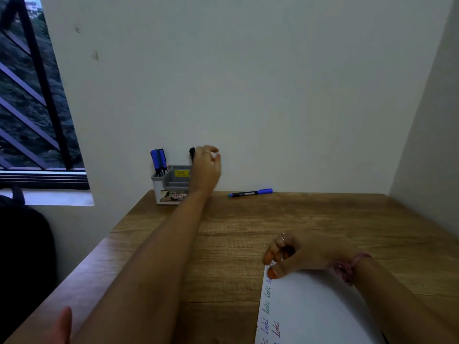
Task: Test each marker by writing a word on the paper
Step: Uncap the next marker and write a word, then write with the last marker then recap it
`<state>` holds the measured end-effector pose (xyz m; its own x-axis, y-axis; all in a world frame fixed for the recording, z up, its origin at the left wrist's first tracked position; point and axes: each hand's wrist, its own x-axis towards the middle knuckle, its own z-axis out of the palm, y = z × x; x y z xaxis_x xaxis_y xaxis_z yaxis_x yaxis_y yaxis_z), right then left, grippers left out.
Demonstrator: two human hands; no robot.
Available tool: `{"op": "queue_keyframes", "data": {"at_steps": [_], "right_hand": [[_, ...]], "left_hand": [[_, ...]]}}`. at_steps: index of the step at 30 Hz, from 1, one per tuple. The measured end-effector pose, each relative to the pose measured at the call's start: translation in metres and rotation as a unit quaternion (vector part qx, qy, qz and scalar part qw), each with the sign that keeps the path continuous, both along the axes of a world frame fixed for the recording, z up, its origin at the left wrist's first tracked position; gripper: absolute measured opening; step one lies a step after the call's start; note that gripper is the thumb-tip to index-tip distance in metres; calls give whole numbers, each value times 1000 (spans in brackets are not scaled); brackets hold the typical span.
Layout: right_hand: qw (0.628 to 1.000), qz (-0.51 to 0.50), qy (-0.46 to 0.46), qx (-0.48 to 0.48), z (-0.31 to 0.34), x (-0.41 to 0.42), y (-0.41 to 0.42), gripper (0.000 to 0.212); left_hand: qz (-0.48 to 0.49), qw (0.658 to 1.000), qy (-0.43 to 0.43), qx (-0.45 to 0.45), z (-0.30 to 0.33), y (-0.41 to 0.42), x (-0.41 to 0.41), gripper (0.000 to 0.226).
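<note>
Closest in, the flat white sheet of paper (315, 311) lies on the wood-grain tabletop (223, 244), cursive words down its left edge; the right hand (298, 252) pins its top corner with curled fingers, holding nothing else; further back a slim blue-capped marker (250, 193) lies loose; the left hand (206, 167) has its grip pinched round a black marker (192, 153) standing in the boxy grey plastic holder (171, 184) alongside two blue markers (158, 161).

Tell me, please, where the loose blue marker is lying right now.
In the head view, the blue marker lies flat at the far edge of the wooden table against the wall, right of the grey marker holder.
</note>
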<state>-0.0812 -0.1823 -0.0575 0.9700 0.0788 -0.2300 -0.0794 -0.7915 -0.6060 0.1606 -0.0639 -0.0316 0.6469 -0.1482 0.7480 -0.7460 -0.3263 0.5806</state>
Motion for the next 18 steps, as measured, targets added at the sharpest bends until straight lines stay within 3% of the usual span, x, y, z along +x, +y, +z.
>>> {"op": "queue_keyframes", "data": {"at_steps": [4, 7, 10, 12, 18], "right_hand": [[1000, 6, 9, -4, 0, 2, -1, 13], [1000, 10, 11, -13, 0, 4, -2, 13], [1000, 14, 6, -22, -1, 5, -3, 14], [1000, 17, 1, -26, -1, 5, -3, 14], [999, 19, 6, -27, 0, 4, -2, 14]], "left_hand": [[-65, 978, 23, 197, -36, -43, -4, 29], [-24, 936, 57, 347, -54, -61, -4, 38], [19, 885, 54, 462, -59, -63, -4, 31], [38, 866, 45, 496, -59, -61, -5, 28], [26, 867, 50, 494, -49, -50, -28, 32]]}}
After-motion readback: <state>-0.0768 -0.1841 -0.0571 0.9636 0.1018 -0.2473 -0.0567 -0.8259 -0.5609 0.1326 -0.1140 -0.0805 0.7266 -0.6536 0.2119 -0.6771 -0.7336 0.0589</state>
